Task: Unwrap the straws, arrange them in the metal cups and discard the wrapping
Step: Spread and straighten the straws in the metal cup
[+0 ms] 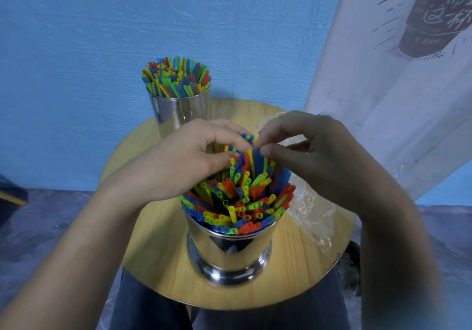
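Coloured straws (pixel 237 191) in the tabletop's (pixel 158 266) front-edge cup (pixel 229 248)
Curled left hand (pixel 194 156) fingers hold them; right hand (pixel 319 156) fingers pinch some.

Multicoloured straws (pixel 237 191); silver cups (pixel 229 250)

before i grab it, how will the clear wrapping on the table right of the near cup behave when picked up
The clear wrapping looks thin and crumpled, so it is probably floppy and very light. Its glossy film may be slippery and could slide on the smooth wooden table if pushed.
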A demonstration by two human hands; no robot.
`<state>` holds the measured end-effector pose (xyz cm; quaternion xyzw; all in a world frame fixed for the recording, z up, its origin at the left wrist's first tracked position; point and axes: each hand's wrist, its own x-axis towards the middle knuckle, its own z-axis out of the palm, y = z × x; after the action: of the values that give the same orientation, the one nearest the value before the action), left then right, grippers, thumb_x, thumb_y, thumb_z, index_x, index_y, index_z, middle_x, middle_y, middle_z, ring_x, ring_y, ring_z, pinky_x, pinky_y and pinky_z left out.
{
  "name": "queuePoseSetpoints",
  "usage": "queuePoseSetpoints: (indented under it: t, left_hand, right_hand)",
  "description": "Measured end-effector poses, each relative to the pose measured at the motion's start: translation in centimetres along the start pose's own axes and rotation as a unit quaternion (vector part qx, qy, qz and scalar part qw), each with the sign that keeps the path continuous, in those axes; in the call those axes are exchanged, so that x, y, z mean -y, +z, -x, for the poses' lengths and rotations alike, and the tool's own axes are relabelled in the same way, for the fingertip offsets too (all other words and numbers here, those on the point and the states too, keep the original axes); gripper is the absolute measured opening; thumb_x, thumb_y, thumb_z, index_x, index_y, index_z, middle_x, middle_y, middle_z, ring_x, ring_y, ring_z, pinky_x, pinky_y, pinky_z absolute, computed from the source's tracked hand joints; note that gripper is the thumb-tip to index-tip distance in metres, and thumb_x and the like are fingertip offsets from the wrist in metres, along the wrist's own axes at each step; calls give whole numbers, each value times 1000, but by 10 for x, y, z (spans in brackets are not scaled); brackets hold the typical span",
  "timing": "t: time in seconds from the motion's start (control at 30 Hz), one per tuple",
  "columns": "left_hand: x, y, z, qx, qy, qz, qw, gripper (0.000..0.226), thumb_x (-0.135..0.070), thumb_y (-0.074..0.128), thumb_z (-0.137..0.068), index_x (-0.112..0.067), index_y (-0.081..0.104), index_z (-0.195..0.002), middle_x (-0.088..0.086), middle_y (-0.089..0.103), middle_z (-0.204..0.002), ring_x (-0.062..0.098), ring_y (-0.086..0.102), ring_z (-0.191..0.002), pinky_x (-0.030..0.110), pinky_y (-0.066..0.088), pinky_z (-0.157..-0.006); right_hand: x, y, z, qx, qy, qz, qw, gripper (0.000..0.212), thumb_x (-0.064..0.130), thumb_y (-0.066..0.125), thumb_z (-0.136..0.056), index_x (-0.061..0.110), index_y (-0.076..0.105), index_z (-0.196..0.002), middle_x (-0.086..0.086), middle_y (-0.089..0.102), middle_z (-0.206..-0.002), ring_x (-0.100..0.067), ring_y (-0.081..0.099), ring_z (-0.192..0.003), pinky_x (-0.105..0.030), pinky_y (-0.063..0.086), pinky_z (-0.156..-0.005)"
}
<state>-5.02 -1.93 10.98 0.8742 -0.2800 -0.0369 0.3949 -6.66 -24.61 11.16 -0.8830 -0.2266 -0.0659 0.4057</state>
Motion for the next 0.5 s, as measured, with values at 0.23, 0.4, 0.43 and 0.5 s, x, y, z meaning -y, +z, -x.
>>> queuePoseSetpoints:
  t: [0.23, 0.4, 0.43, 0.5]
  left_hand:
    - [0, -7, 4, 22, -12, 74, 997, 30, -32, 54, -93, -32, 80, -106, -23, 62, -133, -6, 58, -122, 28, 44, -106]
    - [-6, -5, 5, 17, -21, 67, 997, 28, -59, 64, -84, -40, 81, -97, -25, 63, -130, -7, 57, -123, 38, 44, -111]
    - [-7, -3, 4, 5, -24, 58, 998, 23, -56, 68, -82, -41, 81, -94, -26, 64, -128, -8, 58, -121, 40, 44, -111]
    - [-10, -1, 2, -16, -25, 54, 998, 12, -48, 73, -83, -40, 81, -87, -25, 66, -124, -8, 60, -116, 40, 44, -111]
  right_hand:
    - [0, 7, 2, -16, -6, -30, 999, 8, 22, 66, -98, 27, 71, -95, 13, 68, -103, -9, 65, -104, -34, 58, -86]
    - [-2, 9, 3, -25, -7, -45, 999, 8, 21, 66, -98, 26, 72, -95, 13, 68, -100, -11, 65, -103, -33, 57, -85]
    - [-2, 9, 4, -25, -8, -48, 998, 8, 21, 66, -98, 26, 72, -95, 13, 68, -100, -11, 65, -103, -33, 57, -84]
    - [-1, 9, 4, -26, -11, -53, 998, 8, 21, 66, -98, 25, 72, -95, 12, 69, -98, -11, 65, -101, -31, 57, -83]
